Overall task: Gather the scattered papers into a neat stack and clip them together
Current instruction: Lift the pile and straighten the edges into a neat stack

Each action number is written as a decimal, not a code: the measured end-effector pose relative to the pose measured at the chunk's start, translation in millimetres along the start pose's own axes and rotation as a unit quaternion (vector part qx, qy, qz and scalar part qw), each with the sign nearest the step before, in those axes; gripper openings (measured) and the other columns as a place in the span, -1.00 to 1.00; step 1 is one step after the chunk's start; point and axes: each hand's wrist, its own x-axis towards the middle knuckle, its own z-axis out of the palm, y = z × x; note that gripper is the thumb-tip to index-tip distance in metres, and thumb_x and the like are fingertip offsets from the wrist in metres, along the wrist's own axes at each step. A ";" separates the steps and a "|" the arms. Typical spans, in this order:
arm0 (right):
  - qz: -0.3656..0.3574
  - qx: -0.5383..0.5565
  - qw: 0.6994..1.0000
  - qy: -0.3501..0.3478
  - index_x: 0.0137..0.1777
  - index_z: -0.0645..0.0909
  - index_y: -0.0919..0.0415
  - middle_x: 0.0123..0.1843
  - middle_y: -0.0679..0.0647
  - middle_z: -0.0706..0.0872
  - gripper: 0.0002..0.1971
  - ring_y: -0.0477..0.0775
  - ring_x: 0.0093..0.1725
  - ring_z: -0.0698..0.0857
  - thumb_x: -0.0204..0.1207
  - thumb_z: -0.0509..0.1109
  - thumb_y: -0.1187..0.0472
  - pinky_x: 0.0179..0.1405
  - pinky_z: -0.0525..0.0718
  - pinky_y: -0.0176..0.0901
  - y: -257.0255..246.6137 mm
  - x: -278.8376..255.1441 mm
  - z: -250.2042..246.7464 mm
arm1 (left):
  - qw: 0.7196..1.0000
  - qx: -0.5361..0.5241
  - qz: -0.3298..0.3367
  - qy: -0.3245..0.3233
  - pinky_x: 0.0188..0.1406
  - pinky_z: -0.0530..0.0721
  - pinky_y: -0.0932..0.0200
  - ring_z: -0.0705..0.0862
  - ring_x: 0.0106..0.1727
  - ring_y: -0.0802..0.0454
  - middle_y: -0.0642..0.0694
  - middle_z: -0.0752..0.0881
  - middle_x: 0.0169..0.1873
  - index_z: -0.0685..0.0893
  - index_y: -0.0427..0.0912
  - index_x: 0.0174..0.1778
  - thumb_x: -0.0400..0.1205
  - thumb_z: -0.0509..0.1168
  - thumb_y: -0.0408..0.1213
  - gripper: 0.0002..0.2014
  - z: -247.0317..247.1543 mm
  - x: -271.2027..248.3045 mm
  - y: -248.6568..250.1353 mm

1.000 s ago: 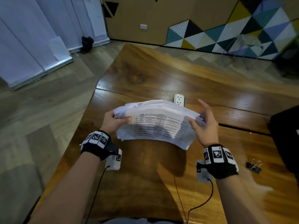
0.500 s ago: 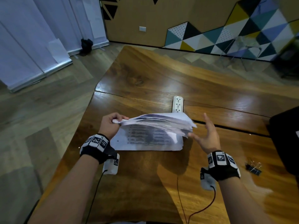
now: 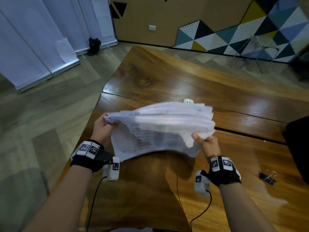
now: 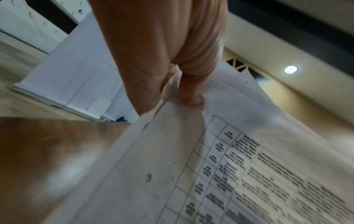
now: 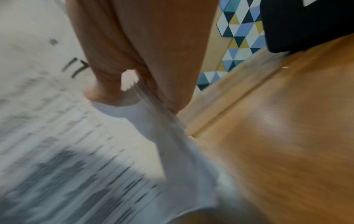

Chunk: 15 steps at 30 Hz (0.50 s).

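Sagging printed papers [image 3: 160, 129], mid-air

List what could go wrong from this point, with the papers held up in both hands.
1. The papers are fanned and uneven, edges not aligned; the left hand and right hand pinch only their side edges, so loose sheets may slip out onto the table.
2. The stack sags in the middle; squeezing harder may crease it.
3. The binder clip lies apart to the right; reaching for it leaves one hand holding an unsquared stack, which may get clipped crooked.
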 end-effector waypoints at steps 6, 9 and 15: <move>-0.110 0.152 0.982 -0.019 -0.02 0.72 0.17 -0.11 -0.11 0.86 -0.82 -0.16 -0.04 0.80 0.38 0.48 0.21 -0.12 0.70 -0.37 -42.4 -14.5 -13.8 | 0.988 -0.064 0.112 -0.090 0.04 0.70 0.16 0.74 -0.02 0.07 0.05 0.82 -0.12 0.71 -0.29 0.04 0.49 0.32 -0.45 -0.78 -8.6 -6.2 23.5; -0.046 0.114 0.990 -0.064 0.19 0.68 0.29 0.11 0.08 0.82 -0.38 0.01 0.11 0.77 0.11 0.70 0.09 0.03 0.71 -0.16 -10.8 -16.9 -21.7 | 0.990 0.005 0.077 -0.118 -0.02 0.69 0.21 0.74 -0.03 0.17 0.15 0.82 -0.13 0.78 0.17 -0.10 0.42 0.43 -0.41 -0.68 -9.9 -18.3 8.7; 0.000 0.038 0.999 -0.031 0.15 0.64 0.24 0.09 0.15 0.73 -0.68 -0.26 -0.21 0.73 0.41 0.48 0.45 -0.34 0.59 -0.59 2.6 -22.6 -2.9 | 0.999 -0.047 -0.008 0.023 -0.21 0.63 0.10 0.67 -0.19 -0.12 -0.05 0.78 -0.35 0.77 -0.04 -0.33 0.37 0.50 -0.23 -0.96 18.6 -22.7 -6.1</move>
